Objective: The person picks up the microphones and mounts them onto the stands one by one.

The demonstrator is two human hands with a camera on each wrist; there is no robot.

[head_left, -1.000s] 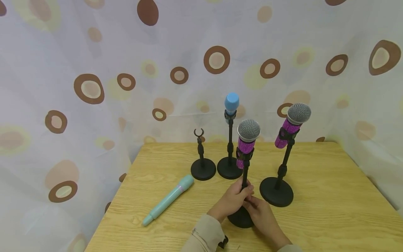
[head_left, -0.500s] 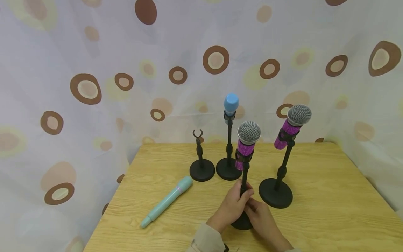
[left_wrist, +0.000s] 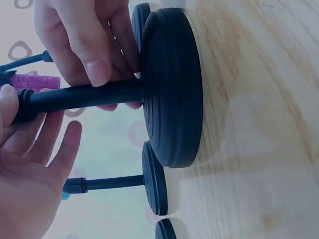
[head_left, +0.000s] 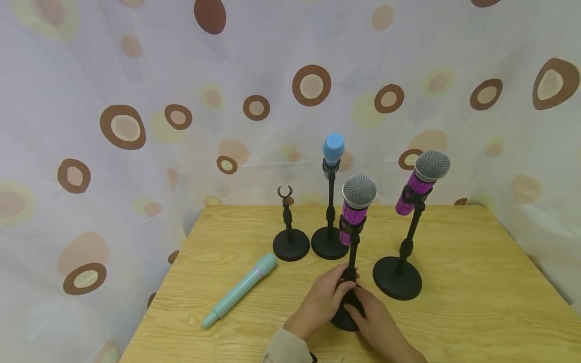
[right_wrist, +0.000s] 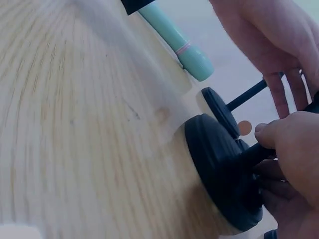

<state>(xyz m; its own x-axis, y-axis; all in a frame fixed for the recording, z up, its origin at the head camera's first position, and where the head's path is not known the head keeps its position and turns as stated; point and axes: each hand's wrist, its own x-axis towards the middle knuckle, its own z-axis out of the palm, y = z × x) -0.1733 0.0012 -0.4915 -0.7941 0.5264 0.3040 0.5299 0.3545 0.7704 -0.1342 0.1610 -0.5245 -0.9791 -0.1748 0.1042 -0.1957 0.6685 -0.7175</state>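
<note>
Both hands are at a black desktop microphone stand point(head_left: 352, 254) that stands upright near the table's front. A purple glitter microphone point(head_left: 353, 215) with a silver mesh head sits in its clip. My left hand point(head_left: 316, 306) grips the collar partway up the pole, thumb in front and fingers behind. Just above the round base point(left_wrist: 172, 89), my right hand point(head_left: 380, 325) holds the lower pole between thumb and fingers, as the left wrist view shows. The base rests on the wooden table point(head_left: 218, 227).
To the right stands another stand point(head_left: 397, 278) with a purple microphone point(head_left: 416, 186). Behind are a stand point(head_left: 330, 244) bearing a blue microphone point(head_left: 333, 148) and a shorter stand point(head_left: 291, 245) with an unfilled clip. A mint-green microphone point(head_left: 240, 291) lies at left. A patterned curtain point(head_left: 181, 65) hangs behind.
My left hand has slid slightly down and left on the stand, and my right thumb has dropped lower, near the base. The stand keeps nearly the same place.
</note>
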